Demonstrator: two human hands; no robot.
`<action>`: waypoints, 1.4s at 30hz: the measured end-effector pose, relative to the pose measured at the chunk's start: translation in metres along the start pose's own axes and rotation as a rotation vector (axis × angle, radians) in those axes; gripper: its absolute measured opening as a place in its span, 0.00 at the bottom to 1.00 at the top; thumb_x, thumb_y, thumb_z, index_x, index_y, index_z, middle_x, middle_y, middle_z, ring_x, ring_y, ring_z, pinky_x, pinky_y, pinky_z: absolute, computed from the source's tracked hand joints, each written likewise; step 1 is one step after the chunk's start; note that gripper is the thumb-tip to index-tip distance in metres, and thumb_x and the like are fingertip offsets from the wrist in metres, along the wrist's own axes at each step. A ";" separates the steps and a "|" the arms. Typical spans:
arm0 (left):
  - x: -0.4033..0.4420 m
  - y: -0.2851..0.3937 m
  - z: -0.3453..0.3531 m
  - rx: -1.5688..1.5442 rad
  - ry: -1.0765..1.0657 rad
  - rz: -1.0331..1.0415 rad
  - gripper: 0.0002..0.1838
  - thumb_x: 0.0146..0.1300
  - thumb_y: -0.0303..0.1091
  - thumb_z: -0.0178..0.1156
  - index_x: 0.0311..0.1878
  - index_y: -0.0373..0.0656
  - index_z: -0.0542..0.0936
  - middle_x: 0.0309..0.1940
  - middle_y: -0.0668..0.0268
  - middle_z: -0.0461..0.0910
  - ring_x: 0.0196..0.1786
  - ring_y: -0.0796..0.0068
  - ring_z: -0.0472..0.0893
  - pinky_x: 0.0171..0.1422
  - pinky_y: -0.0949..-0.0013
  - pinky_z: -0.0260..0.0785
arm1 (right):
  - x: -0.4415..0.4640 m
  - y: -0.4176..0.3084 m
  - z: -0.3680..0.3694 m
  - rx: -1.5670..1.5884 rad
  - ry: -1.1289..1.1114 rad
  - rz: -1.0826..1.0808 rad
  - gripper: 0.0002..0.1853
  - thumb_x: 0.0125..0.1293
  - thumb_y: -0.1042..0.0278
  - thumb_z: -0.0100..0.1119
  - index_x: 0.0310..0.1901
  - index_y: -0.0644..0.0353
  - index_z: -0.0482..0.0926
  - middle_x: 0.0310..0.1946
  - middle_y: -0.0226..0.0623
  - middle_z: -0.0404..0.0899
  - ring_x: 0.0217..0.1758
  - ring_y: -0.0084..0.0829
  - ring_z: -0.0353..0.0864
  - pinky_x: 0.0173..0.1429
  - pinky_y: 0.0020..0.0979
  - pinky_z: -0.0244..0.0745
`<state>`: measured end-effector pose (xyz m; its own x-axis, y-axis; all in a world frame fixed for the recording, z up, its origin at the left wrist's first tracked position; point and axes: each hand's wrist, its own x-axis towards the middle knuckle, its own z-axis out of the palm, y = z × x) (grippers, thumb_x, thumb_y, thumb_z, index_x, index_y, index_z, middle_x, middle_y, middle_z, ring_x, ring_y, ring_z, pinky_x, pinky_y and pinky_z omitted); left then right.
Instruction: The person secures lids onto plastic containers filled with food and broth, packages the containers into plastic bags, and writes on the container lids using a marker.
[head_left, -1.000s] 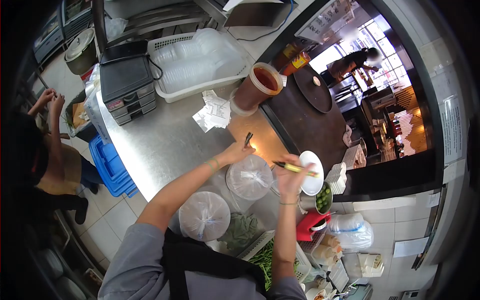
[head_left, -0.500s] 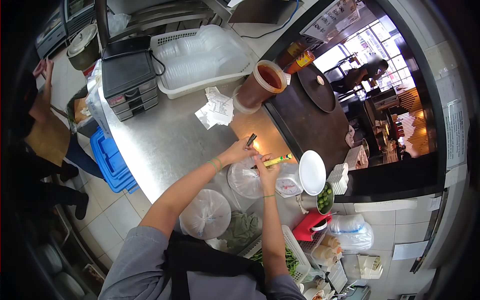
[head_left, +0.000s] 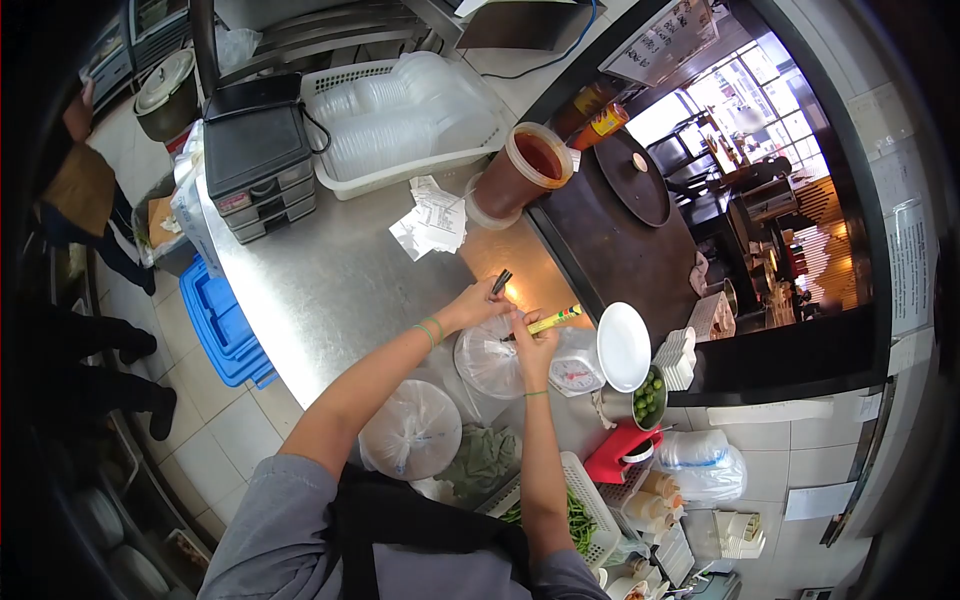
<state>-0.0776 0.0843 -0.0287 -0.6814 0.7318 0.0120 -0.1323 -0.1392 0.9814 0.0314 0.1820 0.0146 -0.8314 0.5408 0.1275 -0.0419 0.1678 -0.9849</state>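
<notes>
Near bag [head_left: 410, 440]: plastic gathered on top, on the steel table [head_left: 375, 285], apart from both hands.
Left hand [head_left: 474, 306]: fingers closed round a black cap [head_left: 501, 283], at the upper edge of the far bag [head_left: 484, 364].
Far bag: on the table, partly hidden by the hands.
Right hand [head_left: 537, 344]: fingers closed on a yellow marker [head_left: 555, 320], tip down; whether it touches plastic is hard to tell.
Marker work: writing on the far bag seems in hand; the next stroke calls for light pressure.
</notes>
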 end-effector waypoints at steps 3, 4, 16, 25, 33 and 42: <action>0.000 0.000 0.000 0.004 0.000 -0.012 0.15 0.56 0.30 0.63 0.29 0.45 0.62 0.26 0.71 0.72 0.32 0.86 0.73 0.34 0.78 0.65 | -0.001 0.002 0.001 0.000 0.061 -0.023 0.14 0.57 0.75 0.63 0.23 0.56 0.65 0.17 0.22 0.66 0.20 0.12 0.63 0.24 0.16 0.57; 0.001 -0.002 0.000 0.006 0.002 -0.010 0.16 0.56 0.30 0.63 0.29 0.45 0.62 0.26 0.72 0.72 0.32 0.86 0.73 0.34 0.78 0.65 | -0.001 0.001 0.001 0.001 0.092 -0.016 0.14 0.57 0.75 0.63 0.22 0.56 0.65 0.17 0.22 0.66 0.21 0.12 0.63 0.25 0.16 0.57; 0.004 -0.010 0.001 -0.031 0.002 0.011 0.16 0.57 0.28 0.63 0.29 0.46 0.61 0.24 0.74 0.69 0.33 0.87 0.73 0.34 0.79 0.65 | 0.002 0.015 -0.003 -0.094 0.086 -0.135 0.10 0.59 0.79 0.57 0.24 0.58 0.67 0.18 0.22 0.66 0.20 0.13 0.64 0.24 0.17 0.58; 0.005 -0.013 0.001 0.050 0.033 0.028 0.19 0.53 0.32 0.66 0.28 0.48 0.61 0.23 0.77 0.65 0.27 0.88 0.62 0.28 0.79 0.58 | 0.004 0.013 -0.007 -0.055 0.057 -0.104 0.11 0.59 0.79 0.58 0.23 0.58 0.66 0.19 0.23 0.65 0.21 0.14 0.66 0.26 0.18 0.60; 0.004 -0.010 0.000 -0.003 0.001 -0.015 0.18 0.54 0.31 0.66 0.28 0.48 0.61 0.22 0.78 0.64 0.26 0.89 0.62 0.28 0.79 0.57 | 0.006 0.017 -0.007 -0.076 0.078 -0.110 0.12 0.59 0.78 0.58 0.23 0.58 0.66 0.18 0.23 0.65 0.21 0.13 0.62 0.26 0.18 0.57; 0.003 -0.007 0.000 0.037 0.021 -0.020 0.19 0.54 0.33 0.67 0.28 0.48 0.62 0.21 0.79 0.62 0.26 0.88 0.60 0.27 0.79 0.55 | 0.005 0.018 -0.008 -0.122 0.093 -0.115 0.12 0.59 0.77 0.58 0.23 0.58 0.66 0.18 0.23 0.66 0.21 0.14 0.63 0.26 0.18 0.58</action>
<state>-0.0785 0.0872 -0.0351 -0.6943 0.7196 -0.0110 -0.1193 -0.1000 0.9878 0.0308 0.1945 -0.0011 -0.7703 0.5851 0.2538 -0.0613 0.3282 -0.9426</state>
